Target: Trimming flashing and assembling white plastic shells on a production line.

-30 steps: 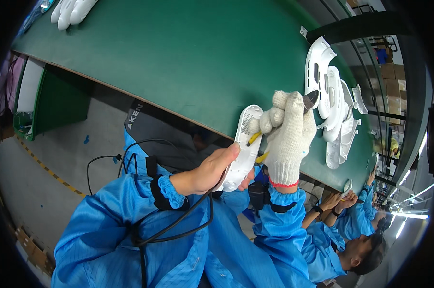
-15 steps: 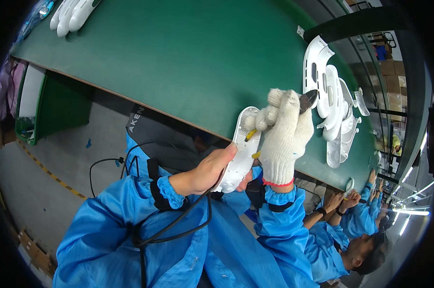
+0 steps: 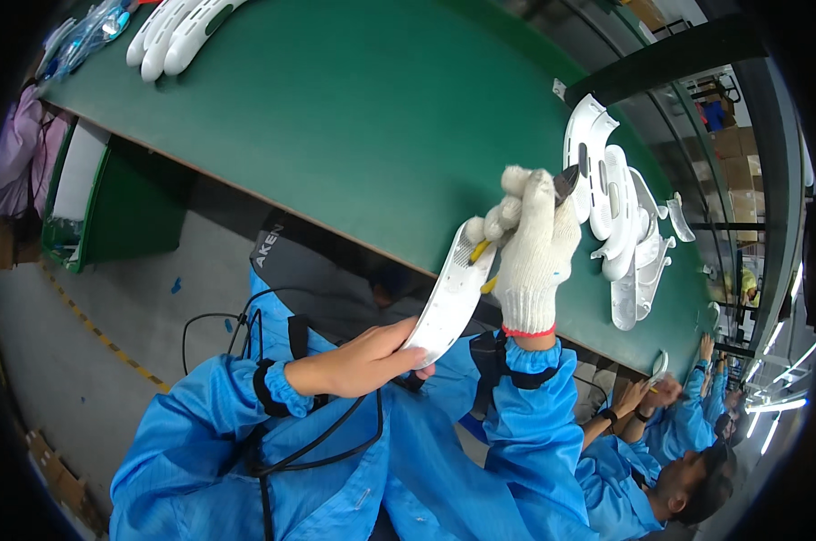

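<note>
My bare left hand is closed on the lower end of a long white plastic shell, thumb on top. The shell is tilted, its upper end perforated with small holes. My right hand, in a white knitted glove with a red cuff edge, is wrapped round a pair of pliers. Their dark jaws stick out beyond the glove, and their yellow handles show below the fingers, over the shell. The gloved fingertips lie at the shell's upper end; whether they press on it I cannot tell.
A green table runs ahead, with several white shells piled at right and more white shells at far left. A green bin stands below left. A black cable hangs across my front. Co-workers sit at right.
My left hand has slid down to the shell's lower end, and the shell has tilted more. The right hand keeps the pliers. The whole view has shifted slightly.
</note>
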Tool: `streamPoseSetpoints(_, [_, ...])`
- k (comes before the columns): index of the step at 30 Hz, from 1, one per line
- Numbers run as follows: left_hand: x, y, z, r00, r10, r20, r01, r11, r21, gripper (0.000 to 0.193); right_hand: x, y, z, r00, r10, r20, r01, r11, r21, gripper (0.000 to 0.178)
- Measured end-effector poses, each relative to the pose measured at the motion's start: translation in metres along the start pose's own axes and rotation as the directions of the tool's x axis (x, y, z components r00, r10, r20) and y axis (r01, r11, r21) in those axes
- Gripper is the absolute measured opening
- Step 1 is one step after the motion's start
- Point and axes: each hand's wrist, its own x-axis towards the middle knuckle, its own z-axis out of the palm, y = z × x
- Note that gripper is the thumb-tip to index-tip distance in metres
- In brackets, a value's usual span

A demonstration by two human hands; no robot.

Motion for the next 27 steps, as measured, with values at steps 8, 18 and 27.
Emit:
streamPoseSetpoints(8, [0.041, 0.0, 0.013, 0.958, 0.052, -0.284, -0.086, 0.99, -0.109, 0.034, -0.003, -0.014, -0.003, 0.995, -0.06, 0.074, 0.049, 0.988, 0.145, 0.027])
streamPoseSetpoints(18, [0.055, -0.003, 0.026, 0.906, 0.142, -0.398, -0.186, 0.98, -0.075, 0.034, -0.029, -0.002, -0.006, 0.997, 0.038, -0.068, -0.029, 0.991, 0.134, 0.029])
streamPoseSetpoints(27, [0.055, 0.0, 0.029, 0.889, 0.16, -0.429, -0.194, 0.98, -0.037, 0.033, -0.032, 0.009, -0.001, 0.994, 0.006, -0.11, 0.001, 0.998, 0.065, 0.032])
